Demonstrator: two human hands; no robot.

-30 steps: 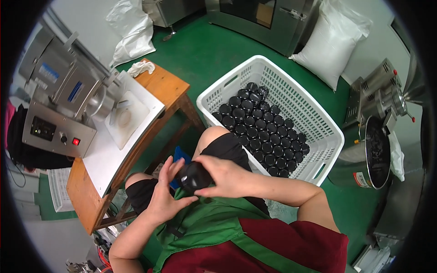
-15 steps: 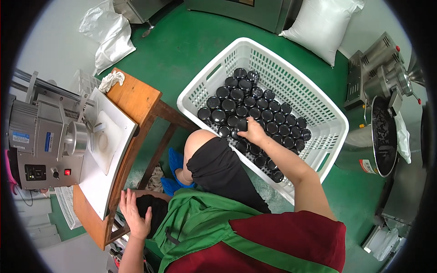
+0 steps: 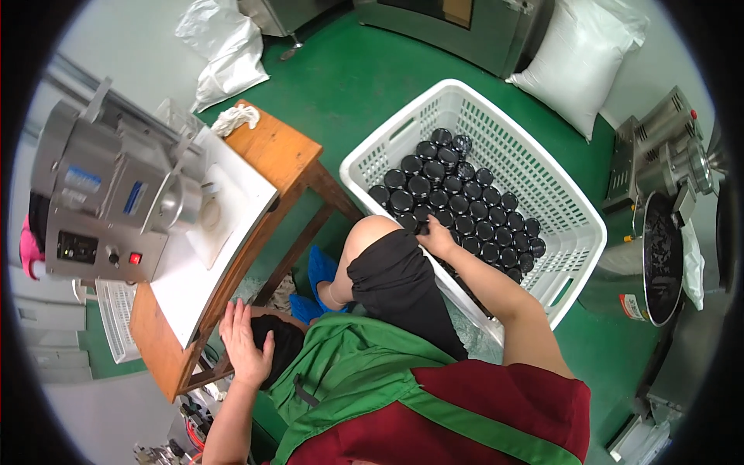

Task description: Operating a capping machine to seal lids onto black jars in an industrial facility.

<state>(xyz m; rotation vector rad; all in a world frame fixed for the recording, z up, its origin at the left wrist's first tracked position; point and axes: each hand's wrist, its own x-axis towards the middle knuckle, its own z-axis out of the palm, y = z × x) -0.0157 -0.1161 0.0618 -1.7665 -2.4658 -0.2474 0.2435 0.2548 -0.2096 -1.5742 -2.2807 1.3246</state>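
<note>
A large white plastic basket on the floor holds many small jars with shiny black lids, packed close together. My right hand reaches over its near left side, the fingers bent down around a black-lidded jar that they partly hide. My left hand is open and empty, fingers stretched out, above my left knee beside the wooden table's edge. On the table stands a metal machine with a red switch and a round steel head over a white board.
A steel drum with dark contents stands right of the basket, below a metal machine. White sacks lean at the far right, and a white bag lies at the far left. A crumpled white glove rests on the table corner.
The view has shifted, so the room sits lower and further right. My right hand has moved down toward the basket's near edge. My left hand stays open beside the table.
</note>
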